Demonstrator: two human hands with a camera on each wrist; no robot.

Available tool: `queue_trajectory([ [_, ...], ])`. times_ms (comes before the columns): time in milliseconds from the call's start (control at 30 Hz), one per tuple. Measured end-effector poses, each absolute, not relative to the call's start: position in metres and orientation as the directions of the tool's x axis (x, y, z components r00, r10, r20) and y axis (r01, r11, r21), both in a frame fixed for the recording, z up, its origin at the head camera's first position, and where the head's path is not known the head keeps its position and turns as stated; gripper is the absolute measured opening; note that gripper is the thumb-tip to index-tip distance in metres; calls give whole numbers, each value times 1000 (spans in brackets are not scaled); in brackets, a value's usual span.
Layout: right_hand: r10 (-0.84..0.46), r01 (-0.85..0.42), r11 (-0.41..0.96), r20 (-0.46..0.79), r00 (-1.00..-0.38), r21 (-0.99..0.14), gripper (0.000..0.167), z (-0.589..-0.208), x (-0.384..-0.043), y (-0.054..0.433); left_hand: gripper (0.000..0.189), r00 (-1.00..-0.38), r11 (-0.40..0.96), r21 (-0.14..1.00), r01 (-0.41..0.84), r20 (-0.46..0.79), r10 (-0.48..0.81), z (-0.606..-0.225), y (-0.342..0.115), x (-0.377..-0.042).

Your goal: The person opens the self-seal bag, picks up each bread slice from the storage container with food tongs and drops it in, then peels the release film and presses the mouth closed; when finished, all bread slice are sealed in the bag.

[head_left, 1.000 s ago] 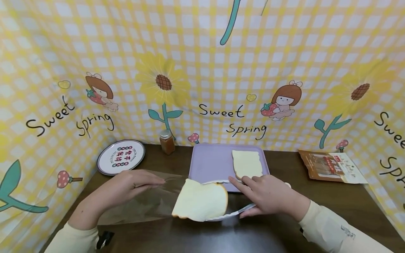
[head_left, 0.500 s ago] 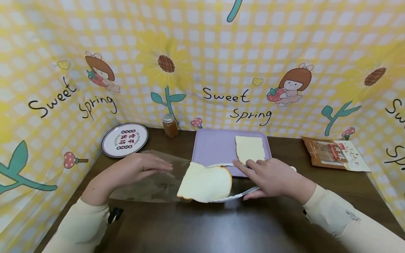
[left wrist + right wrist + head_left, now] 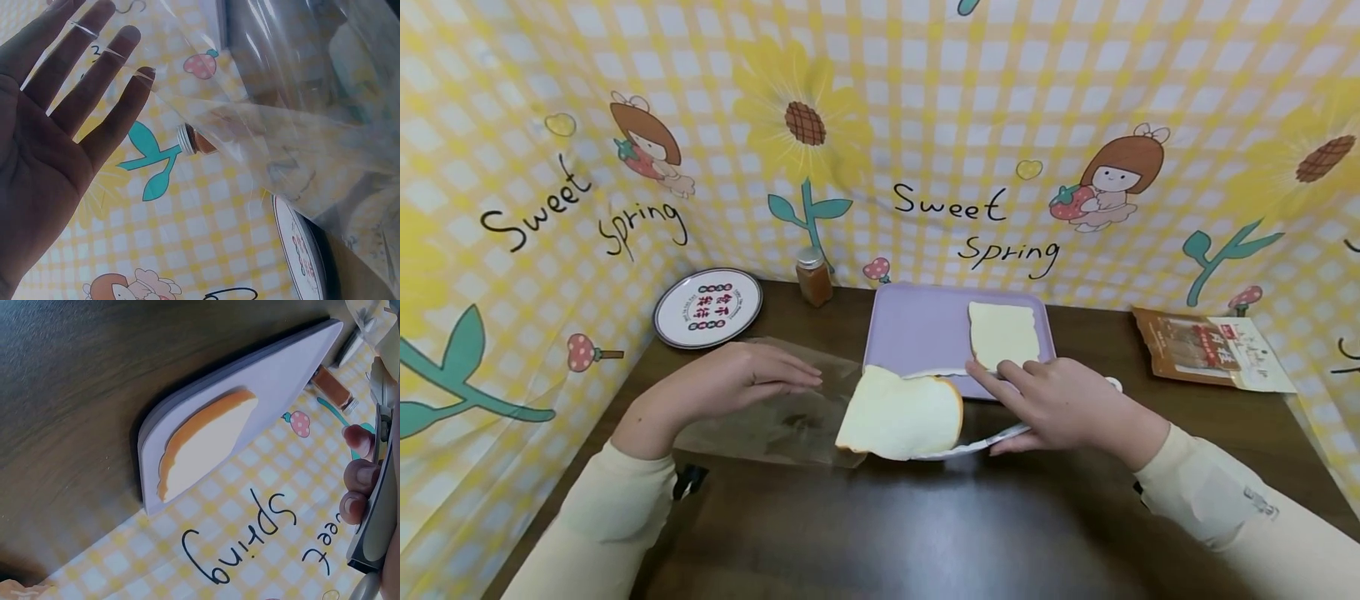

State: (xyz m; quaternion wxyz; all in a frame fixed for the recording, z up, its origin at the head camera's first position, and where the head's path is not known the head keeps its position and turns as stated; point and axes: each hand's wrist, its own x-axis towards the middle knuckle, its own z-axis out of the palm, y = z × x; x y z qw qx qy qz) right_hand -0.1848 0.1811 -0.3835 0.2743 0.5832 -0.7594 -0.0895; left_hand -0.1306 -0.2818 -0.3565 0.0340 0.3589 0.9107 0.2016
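Observation:
My right hand (image 3: pixel 1052 400) grips metal tongs (image 3: pixel 992 437), and a bread slice (image 3: pixel 902 412) with a brown crust is held at their tips above the dark table. In the right wrist view several fingers (image 3: pixel 360 475) curl around the tongs' handle. To the left, a clear plastic bag (image 3: pixel 767 429) spans from my left hand (image 3: pixel 730 383) to the slice's left edge. The left wrist view has the left fingers spread and straight, the bag's edge stretched across their tips. Behind the tongs, another bread slice (image 3: pixel 1003 333) lies on the right of a purple tray (image 3: pixel 917 333).
At the back left are a white lettered plate (image 3: pixel 707 308) and a small jar (image 3: pixel 815 279) of reddish-brown powder with a silver lid. A brown-and-white food packet (image 3: pixel 1210 350) lies on the right. Yellow checked cloth (image 3: pixel 925 125) encloses the table's back and sides.
The head view has tilted down, so everything sits higher and slightly further right in it. Both hands, the bag and the gripped bread slice keep nearly the same arrangement.

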Motion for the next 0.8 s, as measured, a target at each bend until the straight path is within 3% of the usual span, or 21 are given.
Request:
queue_trajectory([
  [167, -940, -842, 281, 307, -145, 461, 100, -387, -184, 177, 33, -740, 659, 401, 636, 78, 668, -358, -280, -130],
  [800, -952, -838, 290, 232, -201, 462, 103, -385, -181, 172, 33, -752, 663, 426, 616, 68, 656, -358, -273, -132],
])
